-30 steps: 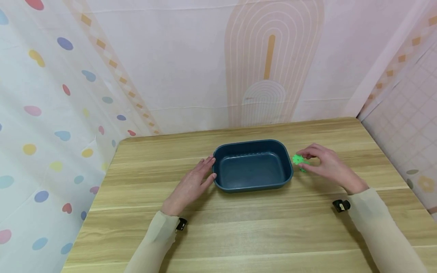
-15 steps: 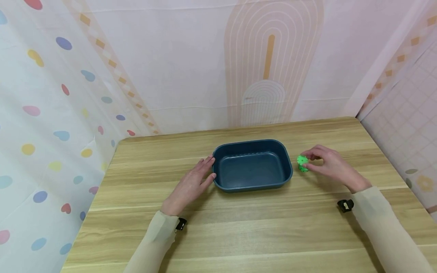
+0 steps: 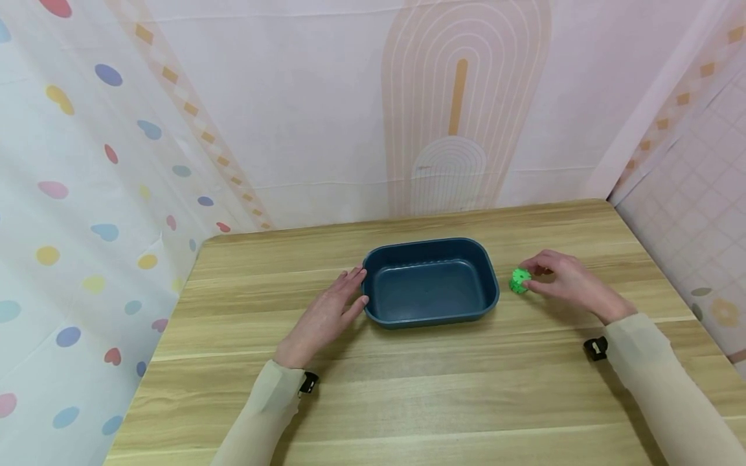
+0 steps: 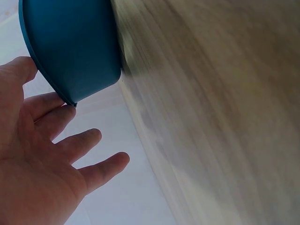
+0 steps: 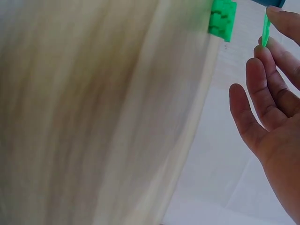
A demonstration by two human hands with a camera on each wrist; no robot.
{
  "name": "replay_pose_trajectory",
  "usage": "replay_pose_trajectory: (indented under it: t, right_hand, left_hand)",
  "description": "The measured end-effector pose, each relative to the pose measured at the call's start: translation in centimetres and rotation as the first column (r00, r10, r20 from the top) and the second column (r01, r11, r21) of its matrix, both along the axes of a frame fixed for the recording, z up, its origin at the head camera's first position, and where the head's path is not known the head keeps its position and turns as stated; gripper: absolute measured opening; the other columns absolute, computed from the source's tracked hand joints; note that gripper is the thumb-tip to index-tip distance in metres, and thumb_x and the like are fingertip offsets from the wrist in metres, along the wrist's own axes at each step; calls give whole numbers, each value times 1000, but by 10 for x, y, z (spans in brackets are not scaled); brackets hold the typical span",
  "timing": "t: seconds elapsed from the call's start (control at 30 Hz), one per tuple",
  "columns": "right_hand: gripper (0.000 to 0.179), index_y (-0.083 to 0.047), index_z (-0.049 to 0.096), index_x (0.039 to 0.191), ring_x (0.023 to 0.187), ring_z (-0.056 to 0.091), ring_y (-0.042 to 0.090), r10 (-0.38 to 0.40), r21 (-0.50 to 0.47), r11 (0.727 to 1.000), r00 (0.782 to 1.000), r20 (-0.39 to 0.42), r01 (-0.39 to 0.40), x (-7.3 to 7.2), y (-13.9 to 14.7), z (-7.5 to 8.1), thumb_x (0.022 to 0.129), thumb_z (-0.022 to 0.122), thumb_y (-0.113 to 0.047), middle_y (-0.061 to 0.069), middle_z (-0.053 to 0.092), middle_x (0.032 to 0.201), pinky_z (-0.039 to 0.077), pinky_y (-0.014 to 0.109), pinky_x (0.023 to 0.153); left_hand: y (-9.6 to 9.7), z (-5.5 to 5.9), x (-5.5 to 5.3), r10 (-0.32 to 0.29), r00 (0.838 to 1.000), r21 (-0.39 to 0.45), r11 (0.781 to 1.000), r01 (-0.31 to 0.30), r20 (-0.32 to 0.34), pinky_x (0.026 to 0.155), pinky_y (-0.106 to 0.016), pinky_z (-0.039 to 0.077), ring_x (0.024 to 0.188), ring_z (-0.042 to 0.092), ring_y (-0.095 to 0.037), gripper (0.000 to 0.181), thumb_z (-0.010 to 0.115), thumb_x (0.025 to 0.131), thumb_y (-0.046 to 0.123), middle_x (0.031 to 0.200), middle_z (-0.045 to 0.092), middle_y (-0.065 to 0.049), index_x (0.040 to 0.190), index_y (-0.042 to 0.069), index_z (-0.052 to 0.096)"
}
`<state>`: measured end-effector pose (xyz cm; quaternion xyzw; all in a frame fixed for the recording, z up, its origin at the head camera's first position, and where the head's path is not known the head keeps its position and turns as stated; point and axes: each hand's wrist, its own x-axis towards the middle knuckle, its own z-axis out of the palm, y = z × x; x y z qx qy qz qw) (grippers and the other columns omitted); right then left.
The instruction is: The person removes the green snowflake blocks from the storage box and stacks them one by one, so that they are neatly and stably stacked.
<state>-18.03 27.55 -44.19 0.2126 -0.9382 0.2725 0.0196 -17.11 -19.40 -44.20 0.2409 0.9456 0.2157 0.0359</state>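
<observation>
My right hand [image 3: 562,278] pinches a thin green notched plastic disc [image 5: 266,30] between thumb and fingertips. Just under it on the table stands a short stack of similar green discs [image 5: 222,21]; from the head camera the held disc overlaps this stack. A dark blue rectangular basin [image 3: 430,291] with rounded corners sits to the left of the stack, and its inside is bare. On the basin's left rim rest the fingertips and thumb of my left hand [image 3: 326,314], fingers extended, the other fingers spread loosely below the rim in the left wrist view.
The wooden table [image 3: 443,401] carries the basin and discs. Behind its far edge hangs a patterned curtain [image 3: 315,116], with more patterned cloth on both sides. A black wrist-worn device [image 3: 596,348] juts from the right sleeve.
The right hand has shifted right with the pinched disc, from left of the stack to over it. The left hand and basin have stayed put.
</observation>
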Motion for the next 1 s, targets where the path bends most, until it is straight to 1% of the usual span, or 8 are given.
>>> replay_pose_trajectory:
  t: [0.43,0.7,0.83,1.0]
  right_hand:
    - [30,5,72,117,92,64,22,35,25,999,998,57,-37,-6,3,-3,91,80,-9,8,68,104,57,40,81]
    - [30,6,71,118,93,65,22,26,41,999,993,111,-30,-9,3,-3,92,78,-8,8,69,104,57,39,81]
    - [29,5,71,118,92,64,21,25,47,998,992,126,-31,-9,3,-3,92,77,-7,7,68,103,56,37,80]
    - [29,5,72,118,92,64,20,31,42,998,990,134,-37,-9,2,-3,92,76,-7,6,68,103,56,37,80]
  left_hand:
    - [0,0,0,-4,1000,13,1000,4,-5,121,-56,30,153,29,-37,60,50,110,37,168,30,-8,161,8,37]
    - [0,0,0,-5,1000,11,1000,5,-6,120,-57,31,153,29,-37,60,50,110,37,168,30,-9,161,7,37]
    - [0,0,0,-9,1000,11,1000,9,-11,120,-57,31,153,30,-37,60,50,110,37,167,31,-9,160,7,37]
    - [-1,-1,-1,-14,1000,15,1000,14,-15,120,-57,31,153,30,-37,60,50,111,37,167,31,-9,160,7,37]
